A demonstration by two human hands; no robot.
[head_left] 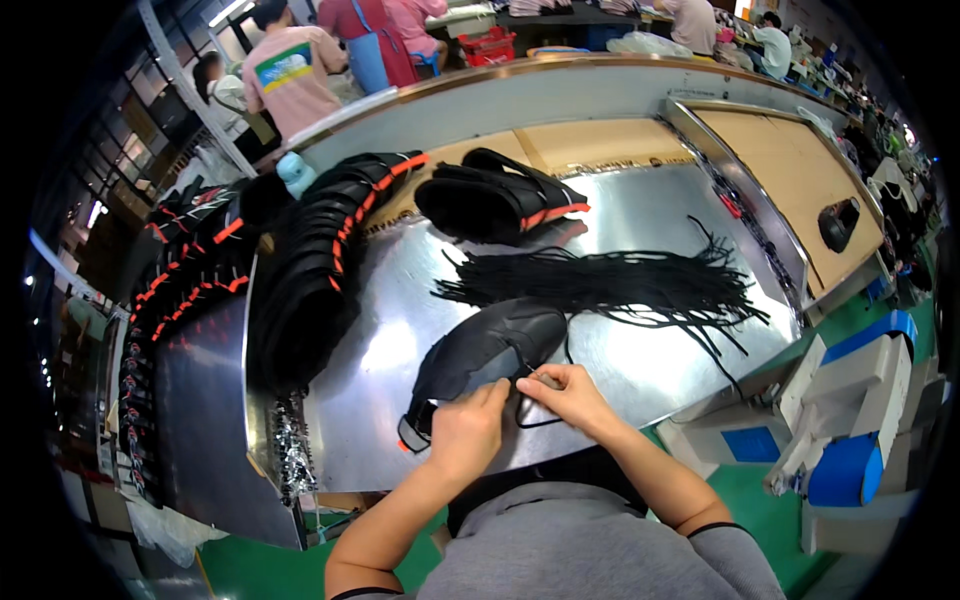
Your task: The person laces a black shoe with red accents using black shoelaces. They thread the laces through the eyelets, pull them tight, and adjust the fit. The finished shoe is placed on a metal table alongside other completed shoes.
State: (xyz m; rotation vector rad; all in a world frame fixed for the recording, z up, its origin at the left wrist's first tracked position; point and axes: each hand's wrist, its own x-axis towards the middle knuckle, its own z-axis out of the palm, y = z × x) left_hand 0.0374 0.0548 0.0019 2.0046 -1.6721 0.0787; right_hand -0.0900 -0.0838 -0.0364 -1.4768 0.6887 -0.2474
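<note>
A black shoe upper point(485, 345) with a small orange tab lies tilted on the metal table in front of me. My left hand point(468, 430) is closed at its near edge, fingers pinched on the upper. Close beside it, my right hand point(570, 394) pinches a black shoelace point(540, 424) that loops below the fingers and runs to the upper. The lace end between the fingertips is too small to make out. Just beyond the shoe lies a loose bundle of black shoelaces point(600, 280).
More black uppers point(480, 205) with orange trim rest at the far side. A long stacked row of uppers point(310, 250) stands on the left. A metal table point(370, 420) carries these. At the right are a cardboard-lined tray point(770, 160) and a white-and-blue machine point(840, 400). People work beyond.
</note>
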